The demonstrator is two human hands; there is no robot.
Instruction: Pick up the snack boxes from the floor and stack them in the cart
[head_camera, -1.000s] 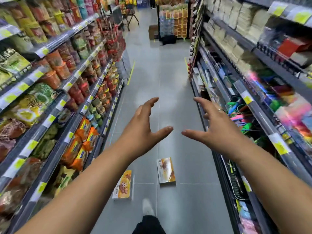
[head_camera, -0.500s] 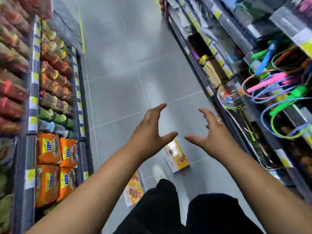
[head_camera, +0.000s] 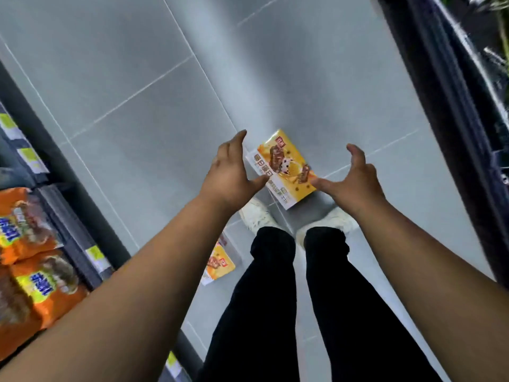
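A yellow and white snack box (head_camera: 286,169) lies flat on the grey tiled floor just in front of my white shoes. My left hand (head_camera: 231,172) hovers at its left edge and my right hand (head_camera: 355,180) at its right edge, both with fingers spread and holding nothing. Whether they touch the box I cannot tell. A second yellow snack box (head_camera: 219,264) lies on the floor nearer to me, to the left of my left leg, partly hidden by my left forearm. No cart is in view.
A low shelf (head_camera: 68,216) with orange snack bags (head_camera: 33,260) runs along the left. A dark shelf unit (head_camera: 454,111) lines the right side. My legs in black trousers (head_camera: 275,299) stand between them on the tiled floor (head_camera: 137,78).
The view has tilted from down the aisle to straight down at the floor. Both hands have dropped toward the farther snack box and now flank it.
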